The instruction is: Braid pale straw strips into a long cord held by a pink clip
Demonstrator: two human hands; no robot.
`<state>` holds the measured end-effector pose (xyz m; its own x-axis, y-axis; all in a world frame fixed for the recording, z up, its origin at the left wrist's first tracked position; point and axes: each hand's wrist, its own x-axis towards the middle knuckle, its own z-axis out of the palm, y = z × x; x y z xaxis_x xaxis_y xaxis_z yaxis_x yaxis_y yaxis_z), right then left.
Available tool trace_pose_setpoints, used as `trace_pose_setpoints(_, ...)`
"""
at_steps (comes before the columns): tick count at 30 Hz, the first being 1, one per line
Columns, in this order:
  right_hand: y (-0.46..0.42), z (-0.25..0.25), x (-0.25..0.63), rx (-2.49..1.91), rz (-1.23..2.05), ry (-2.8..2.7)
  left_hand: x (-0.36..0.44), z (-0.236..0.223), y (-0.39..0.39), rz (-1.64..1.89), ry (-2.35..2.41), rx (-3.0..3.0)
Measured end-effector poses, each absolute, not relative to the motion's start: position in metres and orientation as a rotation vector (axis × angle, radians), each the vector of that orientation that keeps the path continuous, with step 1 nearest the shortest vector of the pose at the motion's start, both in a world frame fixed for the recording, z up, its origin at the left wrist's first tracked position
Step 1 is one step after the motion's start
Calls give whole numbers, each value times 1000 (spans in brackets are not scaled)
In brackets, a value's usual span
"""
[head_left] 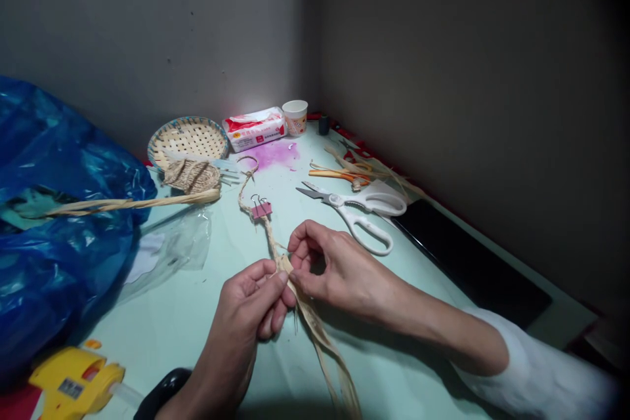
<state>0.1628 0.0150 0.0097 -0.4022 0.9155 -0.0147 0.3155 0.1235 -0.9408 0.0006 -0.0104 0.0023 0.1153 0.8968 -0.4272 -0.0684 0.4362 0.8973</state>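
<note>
A thin braided cord of pale plant fibre point(270, 238) runs down the middle of the table, its far end curled into a loop. A pink binder clip point(262, 210) is clamped on it. Below the clip, my left hand point(256, 302) pinches the cord between thumb and fingers. My right hand point(339, 269) is closed too, thumb and curled fingers at the same spot; the bit of fibre between them is partly hidden. Loose flat fibre strips point(339, 367) trail from the hands toward the near edge. White-handled scissors point(352, 207) lie spread just beyond my right hand.
At left are a blue plastic bag point(73, 230), a fibre bundle point(147, 202), a twine ball point(191, 176) and a yellow glue gun point(76, 384). Behind stand a woven basket point(189, 138), tissue pack point(254, 129) and paper cup point(295, 119). A black flat device point(472, 262) lies right.
</note>
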Motion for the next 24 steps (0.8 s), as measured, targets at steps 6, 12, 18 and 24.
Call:
trace_pose_setpoints(6, 13, 12, 163, -1229, 1237, -1837, -3, -3, -10, 825, 1238, 902)
trace_pose_setpoints(12, 15, 6, 163, -1264, 1278, -1813, -1, -1, -10, 829, 1252, 942)
trace_pose_setpoints(18, 15, 8, 163, -1250, 1309, -1773, -3, -2, -10, 815, 1236, 909)
trace_pose_setpoints(24, 14, 6, 163, -1227, 1310, -1786, -1, 2, -10, 833, 1253, 912)
